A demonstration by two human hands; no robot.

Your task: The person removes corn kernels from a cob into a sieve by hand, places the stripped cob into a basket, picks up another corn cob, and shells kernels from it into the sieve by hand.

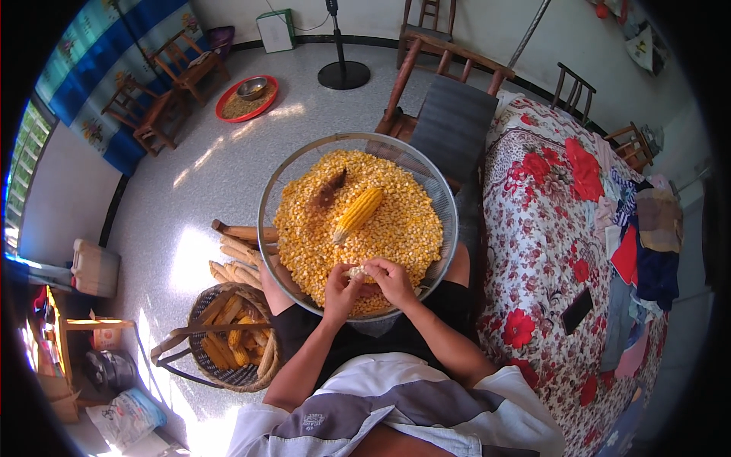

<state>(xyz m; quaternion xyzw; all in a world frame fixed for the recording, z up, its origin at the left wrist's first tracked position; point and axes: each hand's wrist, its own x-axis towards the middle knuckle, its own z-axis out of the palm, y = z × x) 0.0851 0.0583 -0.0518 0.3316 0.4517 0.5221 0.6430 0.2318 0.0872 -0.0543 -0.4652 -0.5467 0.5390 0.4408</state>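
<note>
A round metal mesh sieve (451, 228) rests across my thighs, heaped with loose yellow corn kernels (400, 228). On the heap lie one whole ear of corn (360, 212) and a dark reddish-brown piece (328, 191) whose kind I cannot tell. Near the sieve's lower edge, my left hand (341, 292) and my right hand (393, 281) hold a pale, short piece of corn cob (357, 271) between their fingers. The fingers cover part of the cob.
At my left stands a woven basket (274, 365) of corn ears, with bare cobs (237, 265) on the floor above it. A bed (537, 257) with clothes is at my right. Wooden chairs, a fan base (344, 75) and a red tray (225, 117) stand farther off.
</note>
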